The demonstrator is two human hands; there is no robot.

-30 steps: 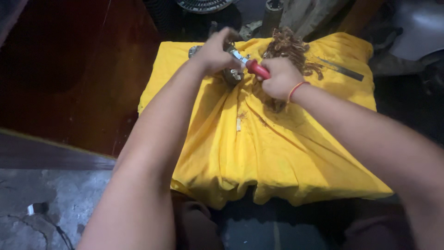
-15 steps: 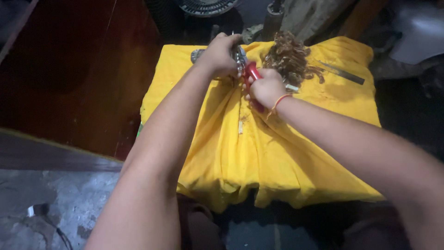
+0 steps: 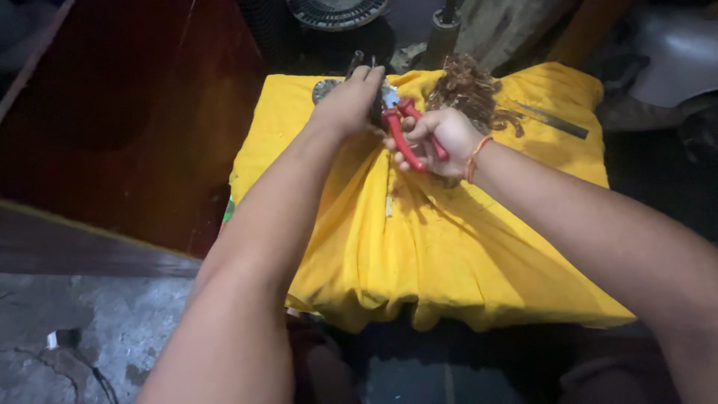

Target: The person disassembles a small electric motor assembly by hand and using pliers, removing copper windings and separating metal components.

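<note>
My right hand (image 3: 441,138) grips red-handled pliers (image 3: 402,133), their jaws pointing up toward my left hand. My left hand (image 3: 353,101) is closed over a dark metal part (image 3: 327,88) at the far edge of a yellow cloth (image 3: 419,247); most of that part is hidden under the fingers. A tangle of brownish copper wire (image 3: 470,88) lies just right of the hands on the cloth. An orange band circles my right wrist.
A flat dark metal strip (image 3: 555,121) lies on the cloth at far right. A round fan grille (image 3: 334,10) and a grey post (image 3: 443,30) stand behind. Dark red wood (image 3: 127,112) is left; a grey concrete floor (image 3: 90,337) with a cable is lower left.
The plier handles have swung from lying across to pointing down toward me, with my right hand shifted lower and right. My left hand stays on the dark part.
</note>
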